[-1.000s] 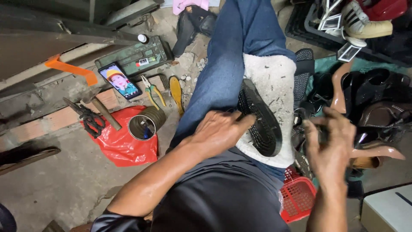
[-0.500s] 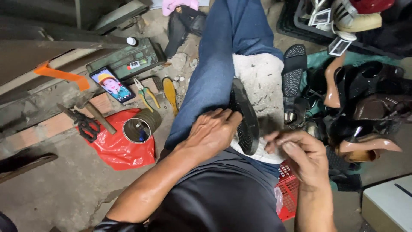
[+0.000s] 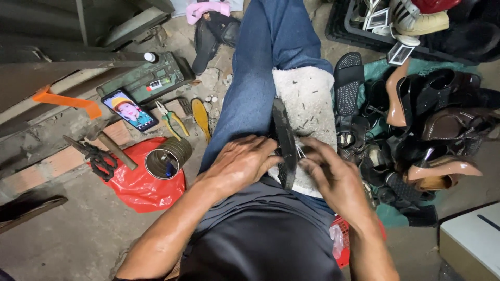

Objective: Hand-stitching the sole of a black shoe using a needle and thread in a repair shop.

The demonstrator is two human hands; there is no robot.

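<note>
Here the black flat shoe sole (image 3: 284, 139) stands on its edge across a white fuzzy cloth pad (image 3: 307, 112) on the blue-jeaned thigh (image 3: 250, 88), with the left hand (image 3: 240, 162) cupped against its 9 o'clock side, fingers curled onto the rim. The right hand (image 3: 333, 179) closes in from 4 o'clock, fingertips pinched at the sole's near edge, though what they pinch is too blurred to tell. Room is tight: heaped dark leather shoes (image 3: 432, 119) crowd 3 o'clock, a round metal tin (image 3: 166, 160) on red plastic (image 3: 140, 187) sits at 9 o'clock.
</note>
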